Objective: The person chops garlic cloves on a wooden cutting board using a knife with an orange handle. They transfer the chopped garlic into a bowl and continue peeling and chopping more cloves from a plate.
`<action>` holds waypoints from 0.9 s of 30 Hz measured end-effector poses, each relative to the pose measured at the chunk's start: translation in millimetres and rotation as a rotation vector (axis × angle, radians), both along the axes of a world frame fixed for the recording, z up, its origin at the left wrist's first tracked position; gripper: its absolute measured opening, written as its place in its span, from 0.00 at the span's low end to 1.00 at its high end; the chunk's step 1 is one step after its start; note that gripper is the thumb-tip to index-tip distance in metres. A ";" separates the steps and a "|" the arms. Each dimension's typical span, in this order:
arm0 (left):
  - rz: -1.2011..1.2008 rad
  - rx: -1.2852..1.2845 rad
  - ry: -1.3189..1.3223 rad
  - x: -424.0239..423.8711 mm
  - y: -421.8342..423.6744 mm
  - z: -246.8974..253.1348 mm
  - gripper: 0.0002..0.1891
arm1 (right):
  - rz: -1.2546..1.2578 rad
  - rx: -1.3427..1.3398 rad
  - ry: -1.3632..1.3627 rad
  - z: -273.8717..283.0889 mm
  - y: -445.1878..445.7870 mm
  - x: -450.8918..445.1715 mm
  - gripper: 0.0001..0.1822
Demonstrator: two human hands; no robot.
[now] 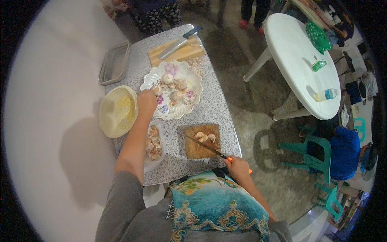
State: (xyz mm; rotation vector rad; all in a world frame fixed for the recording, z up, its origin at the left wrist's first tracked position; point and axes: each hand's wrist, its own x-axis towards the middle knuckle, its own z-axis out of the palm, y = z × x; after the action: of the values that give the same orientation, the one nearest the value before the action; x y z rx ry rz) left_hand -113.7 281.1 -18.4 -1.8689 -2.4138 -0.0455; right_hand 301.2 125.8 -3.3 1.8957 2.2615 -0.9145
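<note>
My left hand [147, 103] is at the left rim of a scalloped floral plate [181, 112], its fingers at a piece of garlic [156, 90]; whether they grip it is unclear. Garlic bulbs [177, 96] and loose cloves lie on the plate. In my right hand [239, 169] is the orange handle of a knife [208, 148], its blade slanting over a small wooden cutting board [193, 152]. Garlic pieces [200, 137] rest on that board beyond the blade. A clear plastic container [162, 152] with garlic skins sits partly under my left forearm. Left of the plate, a cream bowl [108, 115] holds chopped yellowish bits.
At the table's far end, a large knife [173, 47] lies on a bamboo board [154, 57]. An empty-looking clear tray [113, 65] stands by the wall. A white plastic table [296, 60] with a bottle is at right, near green chairs [320, 154] and a seated person in blue [344, 151].
</note>
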 end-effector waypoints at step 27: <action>0.137 0.022 -0.943 -17.7 -22.4 -14.8 0.16 | 0.017 0.001 0.032 -3.9 1.4 1.3 0.20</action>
State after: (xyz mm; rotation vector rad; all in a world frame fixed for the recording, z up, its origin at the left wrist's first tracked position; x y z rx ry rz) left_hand -131.4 258.6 -33.2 -1.9231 -3.0283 -1.1763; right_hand 302.5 127.2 -7.2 1.8724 2.2926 -0.9490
